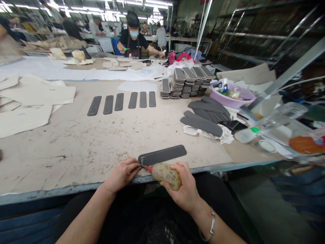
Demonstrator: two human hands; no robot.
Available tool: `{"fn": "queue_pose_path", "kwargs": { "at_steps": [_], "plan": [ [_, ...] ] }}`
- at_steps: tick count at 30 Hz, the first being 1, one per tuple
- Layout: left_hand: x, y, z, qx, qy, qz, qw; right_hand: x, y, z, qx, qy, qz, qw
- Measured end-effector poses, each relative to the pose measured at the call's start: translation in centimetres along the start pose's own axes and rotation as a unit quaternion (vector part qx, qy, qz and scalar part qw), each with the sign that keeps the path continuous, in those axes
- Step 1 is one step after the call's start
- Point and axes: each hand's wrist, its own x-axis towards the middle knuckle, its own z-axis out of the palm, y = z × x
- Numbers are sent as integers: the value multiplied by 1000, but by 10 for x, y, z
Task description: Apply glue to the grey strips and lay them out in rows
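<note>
A long dark grey strip with rounded ends (165, 154) lies at the table's front edge, a thin glossy line of glue along it. My left hand (124, 173) is closed at the strip's left end, its fingertips pinching the near corner. In my right hand (181, 184) is a stained, yellowish glue bottle (165, 174), tilted so its red nozzle touches or nearly touches the strip near my left fingertips. Farther back, several short dark pieces (118, 101) stand in a row, flat on the covered table.
Stacks of grey pieces (180, 83) rise at the back, beside a purple basin (235, 96). Loose dark strips (203, 122) lie on white cloth at right, near a clear bottle (276, 117). Pale sheets (33, 98) cover the left. Across the table a masked person (133, 39) works.
</note>
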Motion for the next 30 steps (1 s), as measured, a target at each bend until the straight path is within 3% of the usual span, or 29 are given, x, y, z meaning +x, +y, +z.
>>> {"fn": "queue_pose_path", "kwargs": {
  "at_steps": [8,13,17,22,26,30],
  "plan": [
    [-1,-6,2,-13,-17,-6,1000,-3,17,-40,-83,77,49,992],
    [1,-9,4,-12,-20,-12,1000,-7,36,-71,-163,149,74,972],
    [3,-8,3,-13,-30,-29,999,-10,46,-84,-225,192,83,952],
    [5,-5,1,-13,-43,-41,998,-7,40,-74,-178,200,53,962],
    [6,-4,1,-5,-49,-40,998,-2,23,-44,-83,139,32,986],
    [6,-5,2,0,-57,-37,998,3,15,-25,-56,70,35,995]
  ]
}}
